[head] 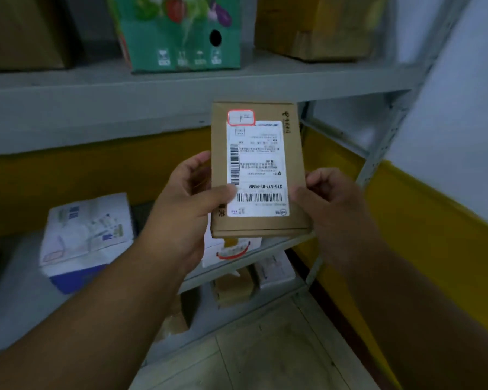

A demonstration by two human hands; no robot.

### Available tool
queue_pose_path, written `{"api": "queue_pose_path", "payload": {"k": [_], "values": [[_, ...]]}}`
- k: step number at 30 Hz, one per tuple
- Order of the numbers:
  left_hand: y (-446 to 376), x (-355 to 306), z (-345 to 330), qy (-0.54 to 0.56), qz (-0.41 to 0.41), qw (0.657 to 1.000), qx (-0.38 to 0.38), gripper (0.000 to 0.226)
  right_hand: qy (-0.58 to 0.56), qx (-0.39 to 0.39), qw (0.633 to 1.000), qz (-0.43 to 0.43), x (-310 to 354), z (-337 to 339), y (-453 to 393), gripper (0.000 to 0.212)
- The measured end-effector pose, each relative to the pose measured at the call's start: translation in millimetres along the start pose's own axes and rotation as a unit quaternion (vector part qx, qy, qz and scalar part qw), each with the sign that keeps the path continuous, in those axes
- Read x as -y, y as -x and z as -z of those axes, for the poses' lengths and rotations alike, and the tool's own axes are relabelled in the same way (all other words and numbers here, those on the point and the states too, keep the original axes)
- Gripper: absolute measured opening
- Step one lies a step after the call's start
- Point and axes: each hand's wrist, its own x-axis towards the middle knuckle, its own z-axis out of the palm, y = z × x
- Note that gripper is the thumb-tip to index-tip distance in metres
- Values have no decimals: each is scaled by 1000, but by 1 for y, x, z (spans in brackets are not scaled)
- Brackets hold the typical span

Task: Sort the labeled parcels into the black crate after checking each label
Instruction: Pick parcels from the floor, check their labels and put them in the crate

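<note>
Holding the brown parcel (258,170) between both hands, we have it lifted in front of the metal shelving (124,99) with its printed face turned toward us. Our left hand (193,198) is clamped on the left edge, thumb pressed on the lower corner of the white shipping label (257,170); our right hand (327,201) pinches the right edge lower down, thumb on the front and fingers curled behind. The label reads upside down from where we stand, and a small red-bordered sticker (240,117) sits above it. The room is dim and the small print is blurred, so only the large code line and barcodes come through clearly.

Behind the parcel, a white and blue box (88,235) rests on the lower shelf, a green printed carton (178,32) on the upper one, and more packages lie below. The black crate is not in view.

We judge the main risk to be a misread: an inverted label in poor light, with our thumb covering part of it, could send this parcel to the wrong place. Turning toward an unseen crate with only edge pinches could also let the flat box slip.
</note>
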Motion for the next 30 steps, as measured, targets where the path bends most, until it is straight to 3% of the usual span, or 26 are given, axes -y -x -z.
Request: {"api": "queue_pose_path", "payload": {"k": [5, 9, 12, 15, 20, 25, 28, 30], "values": [[53, 0, 3, -10, -72, 989, -129, 46, 11, 100, 995, 13, 11, -11, 15, 25], [120, 7, 10, -3, -100, 974, -204, 47, 4, 192, 981, -19, 13, -31, 44, 39], [187, 16, 25, -13, -125, 951, -282, 48, -19, 267, 959, -94, 14, -64, 86, 52], [254, 21, 43, -27, -130, 929, -347, 47, -20, 335, 936, -110, 9, -84, 144, 32], [321, 20, 50, -68, -154, 906, -389, 42, -48, 357, 928, -98, 20, -100, 204, 25], [449, -2, 70, -95, -181, 853, -480, 43, -81, 407, 908, -64, 54, -144, 318, 17], [552, -16, 90, -125, -186, 816, -534, 42, -122, 464, 877, -40, 82, -178, 417, 37], [627, -21, 102, -140, -188, 789, -568, 41, -139, 496, 857, -23, 94, -194, 492, 34]]}}
